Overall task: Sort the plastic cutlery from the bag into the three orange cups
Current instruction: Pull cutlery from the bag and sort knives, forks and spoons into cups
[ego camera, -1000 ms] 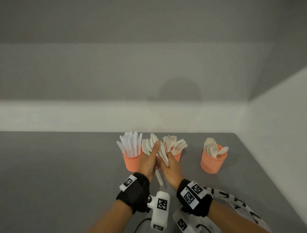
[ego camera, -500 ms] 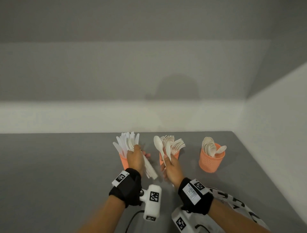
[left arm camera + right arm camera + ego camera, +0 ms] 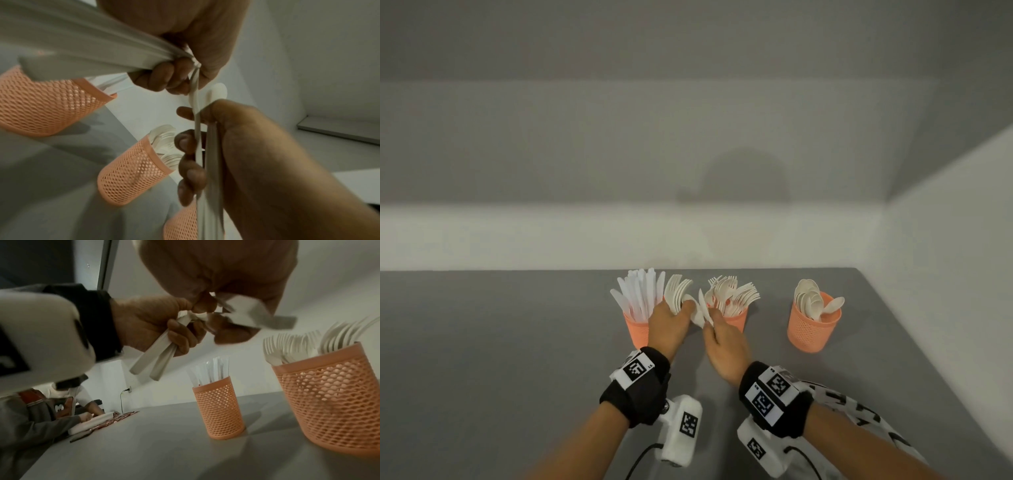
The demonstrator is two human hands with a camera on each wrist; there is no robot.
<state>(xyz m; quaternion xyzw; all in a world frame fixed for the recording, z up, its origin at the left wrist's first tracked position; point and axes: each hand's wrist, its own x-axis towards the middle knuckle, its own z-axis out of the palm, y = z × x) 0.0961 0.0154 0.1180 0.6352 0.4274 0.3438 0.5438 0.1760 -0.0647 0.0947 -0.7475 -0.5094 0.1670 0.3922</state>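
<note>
- Three orange mesh plastic cups stand in a row on the grey desk (image 3: 517, 342). The left cup (image 3: 635, 329) holds white plastic knives (image 3: 640, 291), the middle cup (image 3: 736, 320) white plastic forks (image 3: 736, 296), the right cup (image 3: 813, 330) white plastic spoons (image 3: 813, 301).
- All three cups look well filled; judged: most of the sorting is done.
- Left hand (image 3: 669, 320) hovers between the left and middle cups, fingers curled round a fanned bunch of white plastic cutlery (image 3: 678, 294). Fork-like heads show in the head view; the exact mix cannot be told.
- Right hand (image 3: 726, 346) sits just beside it, in front of the middle cup, fingers wrapped round a few white pieces (image 3: 702, 310). The left wrist view shows a spoon bowl (image 3: 218, 93) among them.
- The two hands meet at the bunch; judged: pieces are being split by type before dropping.
- White bag with black print (image 3: 859, 414) lies on the desk near the right forearm. Its contents are hidden, so remaining stock is unknown.
- Left to do: place both handfuls in their matching cups, then check the bag.
</note>
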